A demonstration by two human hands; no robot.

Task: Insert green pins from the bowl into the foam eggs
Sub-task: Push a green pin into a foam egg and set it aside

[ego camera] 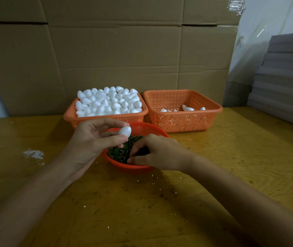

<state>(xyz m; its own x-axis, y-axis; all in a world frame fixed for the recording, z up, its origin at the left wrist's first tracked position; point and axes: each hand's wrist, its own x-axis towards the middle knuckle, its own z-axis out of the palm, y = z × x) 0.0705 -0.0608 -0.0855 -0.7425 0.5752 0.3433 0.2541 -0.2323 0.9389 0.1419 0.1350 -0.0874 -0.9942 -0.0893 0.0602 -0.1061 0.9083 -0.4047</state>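
My left hand (95,138) holds a white foam egg (124,131) between fingers and thumb, just above the back left rim of the round red bowl (133,169). The bowl holds a heap of green pins (119,151). My right hand (153,152) reaches into the bowl from the right, its fingers curled down among the pins; what they grasp is hidden. Behind the bowl, an orange basket (70,118) is heaped with several white foam eggs (108,101). A second orange basket (186,120) to its right holds a few eggs (187,108) on its bottom.
The wooden table (231,157) carries white foam crumbs and dark specks around the bowl, and white smears (34,154) at the left. Cardboard boxes (115,50) form a wall behind the baskets. A stack of grey sheets (282,82) stands at the right.
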